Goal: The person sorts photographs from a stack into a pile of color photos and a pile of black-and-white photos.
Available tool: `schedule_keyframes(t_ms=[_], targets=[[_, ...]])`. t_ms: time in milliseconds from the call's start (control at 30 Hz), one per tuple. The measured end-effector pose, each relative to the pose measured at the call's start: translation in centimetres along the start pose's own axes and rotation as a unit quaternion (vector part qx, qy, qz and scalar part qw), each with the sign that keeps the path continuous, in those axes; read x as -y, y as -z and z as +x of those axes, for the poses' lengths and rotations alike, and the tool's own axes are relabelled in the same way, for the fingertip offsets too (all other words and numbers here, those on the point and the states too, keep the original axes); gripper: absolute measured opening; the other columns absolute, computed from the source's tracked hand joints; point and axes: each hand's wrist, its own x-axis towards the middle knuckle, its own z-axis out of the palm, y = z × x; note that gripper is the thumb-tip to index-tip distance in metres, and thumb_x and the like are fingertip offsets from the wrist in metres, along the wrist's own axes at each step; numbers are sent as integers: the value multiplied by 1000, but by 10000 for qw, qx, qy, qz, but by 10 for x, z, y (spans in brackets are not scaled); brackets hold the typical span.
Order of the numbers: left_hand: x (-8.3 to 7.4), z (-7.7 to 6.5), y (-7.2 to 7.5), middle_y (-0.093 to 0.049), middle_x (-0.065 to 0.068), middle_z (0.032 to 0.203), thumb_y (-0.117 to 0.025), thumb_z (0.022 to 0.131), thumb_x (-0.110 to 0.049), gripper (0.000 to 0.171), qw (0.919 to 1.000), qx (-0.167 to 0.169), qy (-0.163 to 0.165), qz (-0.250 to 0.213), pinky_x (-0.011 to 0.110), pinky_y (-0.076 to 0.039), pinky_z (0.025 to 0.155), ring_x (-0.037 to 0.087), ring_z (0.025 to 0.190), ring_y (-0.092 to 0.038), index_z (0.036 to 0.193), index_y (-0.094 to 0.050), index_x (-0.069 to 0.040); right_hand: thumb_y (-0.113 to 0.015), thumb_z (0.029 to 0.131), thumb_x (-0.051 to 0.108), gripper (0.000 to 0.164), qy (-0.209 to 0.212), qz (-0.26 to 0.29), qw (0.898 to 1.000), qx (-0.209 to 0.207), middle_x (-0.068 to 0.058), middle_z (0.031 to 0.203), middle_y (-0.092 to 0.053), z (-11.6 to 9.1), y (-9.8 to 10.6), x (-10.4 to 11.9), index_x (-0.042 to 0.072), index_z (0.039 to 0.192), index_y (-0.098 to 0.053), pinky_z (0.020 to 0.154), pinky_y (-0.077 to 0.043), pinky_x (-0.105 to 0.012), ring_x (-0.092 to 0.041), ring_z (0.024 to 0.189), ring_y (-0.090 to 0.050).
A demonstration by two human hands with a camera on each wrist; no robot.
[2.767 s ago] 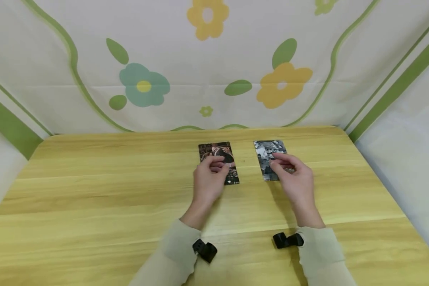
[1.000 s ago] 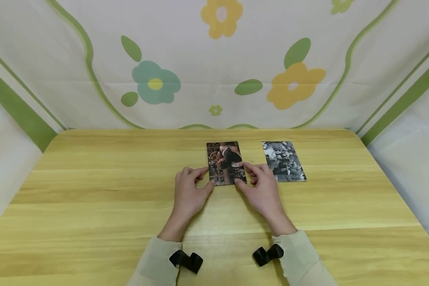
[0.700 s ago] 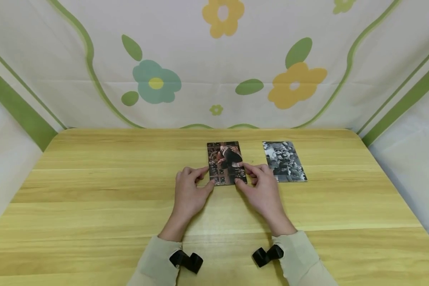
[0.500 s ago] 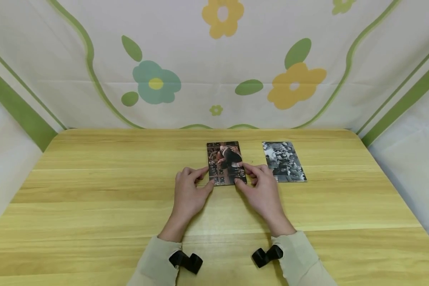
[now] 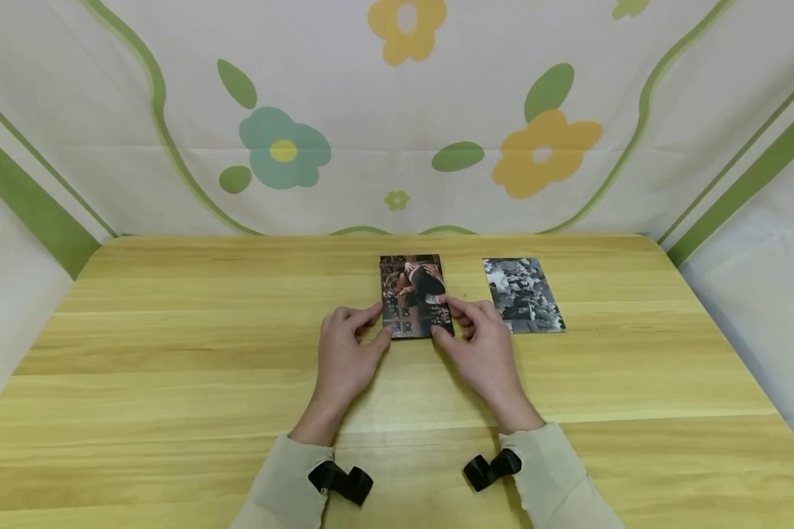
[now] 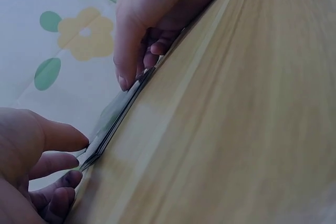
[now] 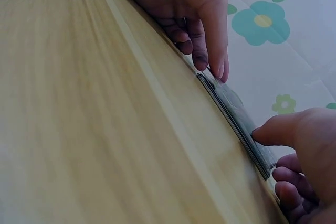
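A small stack of picture cards (image 5: pixel 413 290) lies near the back of the table, a dark colour photo on top. Both wrist views show several thin layers along its near edge. My left hand (image 5: pixel 347 356) grips its left side, thumb at the near left corner and index finger along the edge. Opposite it, my right hand (image 5: pixel 481 351) holds the right side, with the thumb at the near right corner. To the right lies a black-and-white photo card (image 5: pixel 526 294), its near left corner partly covered by my right hand.
The cards rest on a light wood table (image 5: pixel 205 382). A white cloth (image 5: pixel 370 110) with printed flowers hangs behind the table's back edge. Black wrist mounts (image 5: pixel 340 481) sit at both cuffs.
Earlier my right hand was over the black-and-white card; it moved left to the colour stack's right edge. My left hand shifted from over the stack to its left edge. Since then, little movement.
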Motion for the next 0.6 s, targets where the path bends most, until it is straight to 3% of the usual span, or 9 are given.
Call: schedule_keyframes(t_ms=[333,600], targets=[[0,2,-1,-73,10,108,-80,94,-11,37,9998,-160,-56,-123,30,-39,80,23,94,-54,130,-78,-9,-85,91,17,55,10,296,9995,-71,-6,120,-64,2,0,-1,19,144,-70,88,-51,-32,-22,102,-58],[-1,1,0,-78,10,106,-77,94,-7,35,9986,-164,99,-502,24,-43,80,22,93,-56,130,-78,-8,-85,91,17,55,-70,521,9986,-53,-6,120,-63,1,-2,-1,22,144,-69,87,-50,-29,-22,102,-58]])
